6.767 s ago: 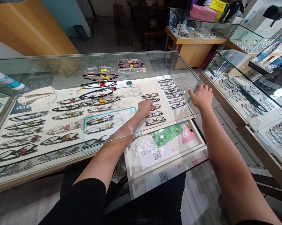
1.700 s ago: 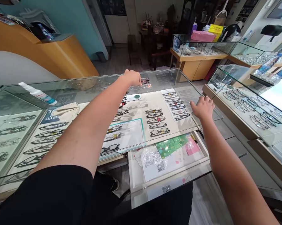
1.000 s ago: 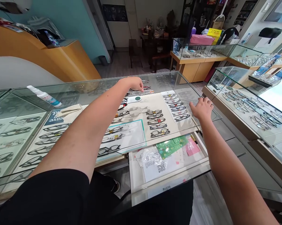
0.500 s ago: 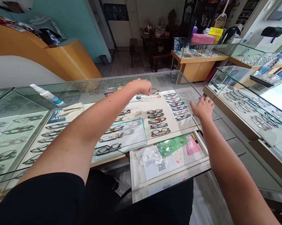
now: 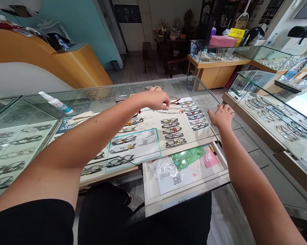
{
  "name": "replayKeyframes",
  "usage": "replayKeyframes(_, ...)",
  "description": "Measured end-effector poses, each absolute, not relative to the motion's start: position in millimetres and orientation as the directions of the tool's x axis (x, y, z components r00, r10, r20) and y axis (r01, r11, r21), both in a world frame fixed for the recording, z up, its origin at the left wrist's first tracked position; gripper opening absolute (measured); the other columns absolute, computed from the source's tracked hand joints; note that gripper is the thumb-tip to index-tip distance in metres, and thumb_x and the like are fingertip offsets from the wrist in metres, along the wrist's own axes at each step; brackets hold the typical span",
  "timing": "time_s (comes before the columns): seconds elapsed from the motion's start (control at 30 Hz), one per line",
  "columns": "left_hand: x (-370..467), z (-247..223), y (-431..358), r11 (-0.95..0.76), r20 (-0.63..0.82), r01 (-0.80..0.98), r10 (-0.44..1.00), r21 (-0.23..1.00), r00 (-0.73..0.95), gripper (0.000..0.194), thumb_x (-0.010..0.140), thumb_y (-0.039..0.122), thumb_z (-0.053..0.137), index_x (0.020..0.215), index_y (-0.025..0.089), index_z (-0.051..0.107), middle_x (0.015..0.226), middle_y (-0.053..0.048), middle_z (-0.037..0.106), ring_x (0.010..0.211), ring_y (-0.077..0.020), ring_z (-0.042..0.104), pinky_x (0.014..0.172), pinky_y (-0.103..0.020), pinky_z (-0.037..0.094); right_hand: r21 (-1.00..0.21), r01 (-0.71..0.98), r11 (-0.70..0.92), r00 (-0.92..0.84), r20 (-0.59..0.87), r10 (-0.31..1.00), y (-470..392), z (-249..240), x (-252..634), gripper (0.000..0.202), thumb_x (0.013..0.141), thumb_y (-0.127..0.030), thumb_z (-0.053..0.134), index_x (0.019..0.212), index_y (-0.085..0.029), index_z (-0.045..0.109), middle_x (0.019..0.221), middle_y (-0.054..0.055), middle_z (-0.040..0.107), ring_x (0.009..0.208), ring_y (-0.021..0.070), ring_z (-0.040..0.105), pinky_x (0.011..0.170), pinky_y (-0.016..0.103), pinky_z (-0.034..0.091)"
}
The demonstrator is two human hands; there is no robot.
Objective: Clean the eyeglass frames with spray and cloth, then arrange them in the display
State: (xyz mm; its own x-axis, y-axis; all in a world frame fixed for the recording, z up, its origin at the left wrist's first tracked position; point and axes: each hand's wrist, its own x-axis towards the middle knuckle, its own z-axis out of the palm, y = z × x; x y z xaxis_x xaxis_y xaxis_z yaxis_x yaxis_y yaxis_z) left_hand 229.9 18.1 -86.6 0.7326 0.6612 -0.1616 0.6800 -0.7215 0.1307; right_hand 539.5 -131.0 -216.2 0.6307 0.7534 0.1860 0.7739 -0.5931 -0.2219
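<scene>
My left hand [image 5: 158,98] reaches across the glass-topped display case [image 5: 153,81] toward its far side. Its fingers are curled down and closed; whatever may be in them is hidden. Close by it, red-framed eyeglasses [image 5: 174,100] show beside the fingertips. My right hand [image 5: 221,116] lies at the case's right edge with its fingers spread, holding nothing. Rows of eyeglasses [image 5: 172,130] lie on the pale shelf beneath the glass. Below, an open drawer [image 5: 186,197] holds a green leaflet [image 5: 187,158], a pink paper [image 5: 211,158] and crinkled clear plastic [image 5: 167,168].
A white spray bottle [image 5: 56,103] lies on the glass at the left, near a cream cloth [image 5: 83,117]. Another glass case [image 5: 278,115] of eyeglasses stands to the right. The open drawer juts out toward my legs. Further back stands a dark bench [image 5: 149,54].
My left hand has shifted slightly right and nearer, its fingers tipping further downward. The left forearm has swung lower. My right hand stays at the case edge.
</scene>
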Motion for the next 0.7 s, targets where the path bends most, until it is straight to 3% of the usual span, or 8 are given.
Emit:
replayKeyframes(0.07,217.2,-79.1,-21.0,-0.804,-0.21,0.551,0.513,0.221,0.832,0.028,0.096,0.056,0.072,0.094,0.032,0.087,0.123,-0.008,0.079,0.141,-0.0381,0.055,0.129,-0.053,0.03,-0.224,0.775,-0.59,0.629,0.195,0.752,-130.9,-217.0,540.0,0.072,0.104,-0.059,0.04,0.151,-0.007,0.058,0.162,0.031,0.054,0.149,0.0484,0.047,0.123,0.062,0.039)
replayKeyframes(0.17,195.0,-75.8,-89.0,-0.806,-0.22,0.439,0.38,0.397,0.898,0.029,0.098,0.056,0.067,0.089,0.034,0.084,0.129,-0.007,0.077,0.135,-0.037,0.058,0.124,-0.051,0.035,-0.232,0.773,-0.591,0.632,0.199,0.749,-130.7,-217.9,541.7,0.072,0.104,-0.06,0.041,0.15,-0.007,0.059,0.161,0.03,0.055,0.148,0.0479,0.047,0.123,0.062,0.039)
replayKeyframes(0.37,158.4,-101.4,-186.9,-0.557,-0.322,0.402,0.241,0.727,0.916,0.019,0.104,0.053,0.068,0.1,0.039,0.08,0.135,-0.003,0.074,0.135,-0.0306,0.059,0.117,-0.044,0.046,-0.227,0.779,-0.585,0.625,0.207,0.753,-129.1,-221.3,548.8,0.071,0.104,-0.059,0.043,0.15,-0.008,0.059,0.16,0.03,0.054,0.147,0.0481,0.047,0.121,0.063,0.039)
replayKeyframes(0.5,152.8,-133.8,-205.1,-0.474,-0.343,0.44,0.281,0.763,0.897,0.018,0.104,0.05,0.068,0.103,0.036,0.079,0.138,-0.006,0.071,0.134,-0.0327,0.057,0.116,-0.05,0.045,-0.218,0.784,-0.582,0.62,0.223,0.752,-127.7,-224.6,553.6,0.069,0.104,-0.06,0.045,0.148,-0.009,0.059,0.157,0.03,0.054,0.144,0.0481,0.046,0.119,0.063,0.039)
replayKeyframes(0.7,162.5,-198.2,-215.9,-0.488,-0.383,0.474,0.279,0.733,0.88,0.022,0.106,0.046,0.067,0.101,0.029,0.078,0.132,-0.01,0.07,0.134,-0.035,0.055,0.119,-0.055,0.042,-0.224,0.78,-0.585,0.624,0.204,0.754,-126.9,-224.3,554.7,0.073,0.104,-0.061,0.046,0.152,-0.007,0.058,0.157,0.031,0.053,0.146,0.0487,0.044,0.121,0.064,0.037)
